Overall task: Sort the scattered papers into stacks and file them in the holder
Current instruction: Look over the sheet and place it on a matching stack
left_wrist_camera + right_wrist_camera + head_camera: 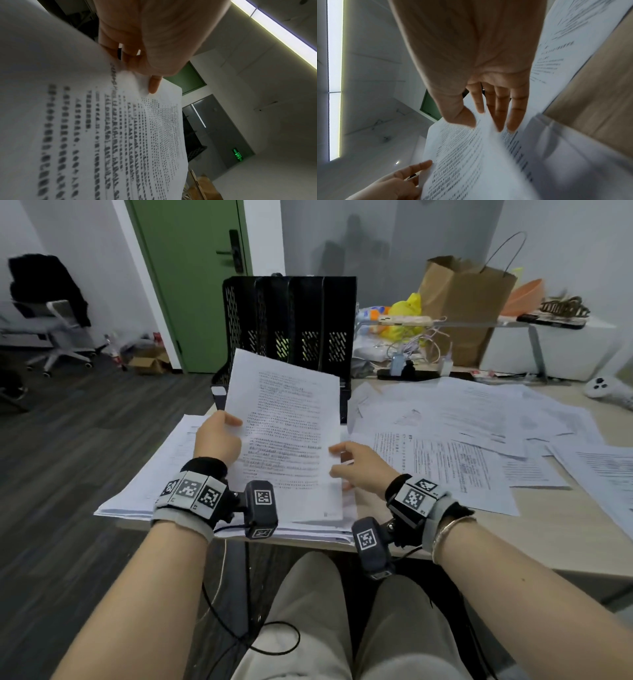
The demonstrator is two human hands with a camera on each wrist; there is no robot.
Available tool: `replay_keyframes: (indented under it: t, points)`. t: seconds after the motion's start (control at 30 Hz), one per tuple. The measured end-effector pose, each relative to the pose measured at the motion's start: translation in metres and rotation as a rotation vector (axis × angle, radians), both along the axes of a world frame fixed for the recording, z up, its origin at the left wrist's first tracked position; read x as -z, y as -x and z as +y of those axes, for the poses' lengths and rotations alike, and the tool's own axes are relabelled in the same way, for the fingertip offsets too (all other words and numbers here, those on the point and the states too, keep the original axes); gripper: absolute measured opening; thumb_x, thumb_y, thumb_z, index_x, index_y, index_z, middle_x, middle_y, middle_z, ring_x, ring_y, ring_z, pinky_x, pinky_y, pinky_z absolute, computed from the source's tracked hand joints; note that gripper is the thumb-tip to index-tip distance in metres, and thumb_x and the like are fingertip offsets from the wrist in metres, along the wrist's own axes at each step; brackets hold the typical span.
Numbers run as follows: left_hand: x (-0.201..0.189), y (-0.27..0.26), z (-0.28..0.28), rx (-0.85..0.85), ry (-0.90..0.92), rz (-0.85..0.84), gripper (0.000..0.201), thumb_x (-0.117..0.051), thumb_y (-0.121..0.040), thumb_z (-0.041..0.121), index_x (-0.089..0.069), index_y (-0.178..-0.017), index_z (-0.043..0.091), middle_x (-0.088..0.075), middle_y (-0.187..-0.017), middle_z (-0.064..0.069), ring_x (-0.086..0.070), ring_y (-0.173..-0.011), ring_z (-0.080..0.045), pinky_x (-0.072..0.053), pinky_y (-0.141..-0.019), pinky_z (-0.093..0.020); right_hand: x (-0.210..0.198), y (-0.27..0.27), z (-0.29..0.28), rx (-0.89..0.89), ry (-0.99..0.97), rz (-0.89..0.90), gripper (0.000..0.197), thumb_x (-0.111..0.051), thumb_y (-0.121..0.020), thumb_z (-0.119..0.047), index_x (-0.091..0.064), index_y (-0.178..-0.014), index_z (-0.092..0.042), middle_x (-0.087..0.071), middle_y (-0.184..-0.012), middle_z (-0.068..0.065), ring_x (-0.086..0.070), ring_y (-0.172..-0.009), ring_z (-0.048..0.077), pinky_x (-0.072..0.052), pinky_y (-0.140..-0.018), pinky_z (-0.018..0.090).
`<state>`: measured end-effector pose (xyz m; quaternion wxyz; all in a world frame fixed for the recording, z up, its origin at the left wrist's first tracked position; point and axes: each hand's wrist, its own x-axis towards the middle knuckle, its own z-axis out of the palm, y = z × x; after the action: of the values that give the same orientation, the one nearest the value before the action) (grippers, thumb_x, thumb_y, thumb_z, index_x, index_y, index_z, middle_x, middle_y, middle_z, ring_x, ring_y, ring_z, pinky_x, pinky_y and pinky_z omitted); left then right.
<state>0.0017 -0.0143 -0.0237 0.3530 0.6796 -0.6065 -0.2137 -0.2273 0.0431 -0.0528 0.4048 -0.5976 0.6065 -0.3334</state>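
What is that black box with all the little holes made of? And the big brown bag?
The black file holder looks like hard plastic or perhaps painted metal: matte, stiff, slotted walls; I can't tell which. The brown bag looks like kraft paper: dull, creased, standing open, with a thin cord handle.

A printed sheet [287, 436], white and dense with lines of dark text, is tilting up off the worktop, its far corner rising in front of the holder [291, 326]. Under it a squared stack of papers [147, 484] is lying at the near left corner of the worktop. To the right, scattered papers [462, 422] are spreading loosely across the worktop, overlapping at odd angles. The holder, a black perforated file rack with several upright slots, is standing at the far edge behind the stack.
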Motion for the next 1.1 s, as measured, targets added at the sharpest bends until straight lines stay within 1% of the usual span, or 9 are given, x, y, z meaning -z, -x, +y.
replay_keyframes:
  t: [0.07, 0.2, 0.3, 0.4, 0.6, 0.73, 0.9, 1.0, 1.1]
  points:
    - [0.004, -0.008, 0.001, -0.030, -0.029, -0.033, 0.045, -0.034, -0.082, -0.013, -0.059, -0.113, 0.007, -0.054, -0.126, -0.013, -0.050, -0.114, -0.030, -0.039, -0.082, -0.028, 0.004, -0.010, -0.004, -0.028, -0.024, 0.041, 0.043, -0.062, -0.088, -0.012, -0.050, -0.130, -0.008, -0.049, -0.099, -0.001, -0.056, -0.079, 0.013, -0.052, -0.059, 0.018]
    - [0.009, -0.021, 0.003, -0.072, -0.106, -0.107, 0.035, -0.039, -0.087, -0.005, -0.060, -0.112, 0.007, -0.055, -0.124, -0.015, -0.053, -0.110, -0.033, -0.047, -0.089, -0.037, 0.010, -0.024, -0.015, -0.029, -0.045, 0.103, 0.035, -0.061, -0.086, -0.005, -0.057, -0.121, -0.003, -0.054, -0.077, 0.000, -0.053, -0.058, 0.008, -0.040, -0.042, 0.010]
    - [0.012, -0.027, 0.001, -0.077, -0.132, -0.174, 0.034, -0.042, -0.089, -0.001, -0.060, -0.117, 0.006, -0.054, -0.128, -0.015, -0.050, -0.117, -0.032, -0.044, -0.097, -0.038, 0.012, -0.032, -0.020, -0.002, -0.086, 0.115, 0.038, -0.061, -0.083, -0.001, -0.057, -0.120, -0.005, -0.053, -0.067, -0.001, -0.050, -0.044, 0.006, -0.038, -0.040, 0.012]
    - [0.015, -0.025, -0.003, -0.038, -0.178, -0.202, 0.037, -0.042, -0.090, 0.000, -0.057, -0.124, 0.005, -0.050, -0.135, -0.013, -0.045, -0.125, -0.030, -0.038, -0.102, -0.035, 0.014, -0.033, -0.021, 0.033, -0.119, 0.107, 0.038, -0.060, -0.081, 0.001, -0.057, -0.119, -0.006, -0.058, -0.060, 0.006, -0.051, -0.045, 0.013, -0.042, -0.040, 0.016]
    - [0.023, -0.002, -0.010, 0.037, -0.241, -0.241, 0.041, -0.042, -0.091, 0.000, -0.052, -0.130, 0.005, -0.048, -0.137, -0.014, -0.043, -0.128, -0.030, -0.035, -0.104, -0.035, 0.017, -0.011, -0.016, 0.125, -0.170, 0.088, 0.037, -0.064, -0.082, -0.001, -0.057, -0.117, -0.005, -0.060, -0.063, 0.009, -0.055, -0.048, 0.015, -0.044, -0.039, 0.018]
    - [0.028, 0.009, -0.009, 0.074, -0.321, -0.293, 0.029, -0.051, -0.088, 0.005, -0.056, -0.116, 0.007, -0.054, -0.121, -0.013, -0.048, -0.122, -0.033, -0.039, -0.098, -0.035, 0.019, 0.003, -0.012, 0.152, -0.214, 0.099, 0.033, -0.064, -0.082, 0.000, -0.056, -0.114, -0.005, -0.061, -0.062, 0.010, -0.056, -0.050, 0.019, -0.047, -0.046, 0.022]
    - [0.027, 0.031, -0.002, 0.222, -0.394, -0.396, 0.047, -0.064, -0.086, 0.023, -0.050, -0.128, 0.009, -0.049, -0.135, -0.011, -0.044, -0.125, -0.030, -0.038, -0.101, -0.036, 0.023, 0.012, -0.007, 0.160, -0.229, 0.115, 0.030, -0.064, -0.082, 0.001, -0.057, -0.111, -0.005, -0.060, -0.059, 0.009, -0.054, -0.047, 0.016, -0.046, -0.045, 0.021]
    - [0.027, 0.047, 0.004, 0.333, -0.432, -0.435, 0.053, -0.066, -0.086, 0.031, -0.049, -0.130, 0.008, -0.050, -0.135, -0.008, -0.047, -0.125, -0.026, -0.037, -0.102, -0.033, 0.023, 0.016, -0.004, 0.151, -0.229, 0.114, 0.030, -0.064, -0.082, 0.001, -0.058, -0.110, -0.005, -0.060, -0.060, 0.009, -0.054, -0.043, 0.013, -0.045, -0.042, 0.020]
    - [0.028, 0.054, 0.008, 0.375, -0.481, -0.490, 0.051, -0.066, -0.085, 0.035, -0.053, -0.126, 0.007, -0.055, -0.130, -0.007, -0.051, -0.119, -0.024, -0.039, -0.097, -0.032, 0.023, 0.024, -0.001, 0.177, -0.193, 0.132, 0.026, -0.069, -0.081, -0.007, -0.063, -0.106, -0.006, -0.062, -0.069, 0.007, -0.056, -0.042, 0.009, -0.045, -0.043, 0.020]
